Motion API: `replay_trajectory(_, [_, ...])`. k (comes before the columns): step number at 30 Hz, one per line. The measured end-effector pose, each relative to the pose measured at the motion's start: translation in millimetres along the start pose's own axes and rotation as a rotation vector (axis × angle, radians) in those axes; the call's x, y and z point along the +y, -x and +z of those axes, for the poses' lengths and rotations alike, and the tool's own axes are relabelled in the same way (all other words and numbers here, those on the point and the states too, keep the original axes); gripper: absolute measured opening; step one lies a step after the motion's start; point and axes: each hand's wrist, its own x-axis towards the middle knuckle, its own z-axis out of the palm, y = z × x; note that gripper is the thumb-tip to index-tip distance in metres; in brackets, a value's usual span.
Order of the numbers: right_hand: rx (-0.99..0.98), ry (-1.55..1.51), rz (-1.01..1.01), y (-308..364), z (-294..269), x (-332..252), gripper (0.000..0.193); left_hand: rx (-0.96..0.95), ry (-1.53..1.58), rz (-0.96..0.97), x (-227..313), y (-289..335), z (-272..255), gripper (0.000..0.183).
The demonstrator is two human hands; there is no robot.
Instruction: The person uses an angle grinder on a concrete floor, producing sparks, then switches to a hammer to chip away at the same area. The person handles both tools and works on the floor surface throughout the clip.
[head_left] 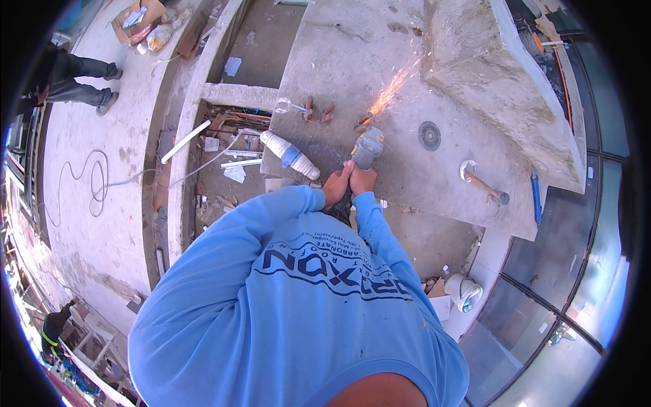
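Both my hands grip an angle grinder point(368, 146) with a grey, worn head, low over the concrete slab point(400, 176). My left hand point(335, 187) wraps its body from the left, and my right hand point(363, 179) closes on it from the right, the two touching. Orange sparks point(392, 89) spray up and to the right from the disc end. What the disc touches is too small to make out. Left of the grinder lies a white-and-blue cable connector point(290, 155). Small rusty metal pieces point(328, 113) rest beyond it. A dark round disc point(429, 136) lies flat to the right.
A hammer point(485, 186) and a blue tube point(536, 199) lie at the right. A white bucket point(465, 293) stands lower right by glass panels point(529, 319). Grey cable point(129, 180) loops across the left floor. Another person's legs point(78, 85) show upper left.
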Motion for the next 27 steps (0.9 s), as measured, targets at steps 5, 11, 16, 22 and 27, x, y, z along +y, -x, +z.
replay_trajectory(5, [0.008, -0.011, -0.013, 5.0, 1.4, -1.5, 0.027, 0.004, -0.009, -0.004, -0.1, 2.0, -1.3, 0.085])
replay_trajectory(11, [-0.010, -0.020, 0.003, 0.0, 0.5, 3.7, 0.027, -0.001, -0.030, -0.001, -3.7, -2.7, -3.1, 0.085])
replay_trajectory(16, [0.014, -0.012, -0.014, -4.6, 0.6, 3.1, 0.027, 0.006, -0.012, 0.015, -1.0, -4.1, -0.4, 0.085])
replay_trajectory(22, [-0.002, -0.002, -0.007, -9.4, -0.1, 2.5, 0.027, -0.011, -0.008, 0.005, -1.6, -9.6, -0.1, 0.085])
replay_trajectory(27, [-0.004, 0.007, -0.003, -7.4, -0.6, -0.8, 0.029, -0.008, -0.020, 0.005, 0.7, -7.7, 0.4, 0.085])
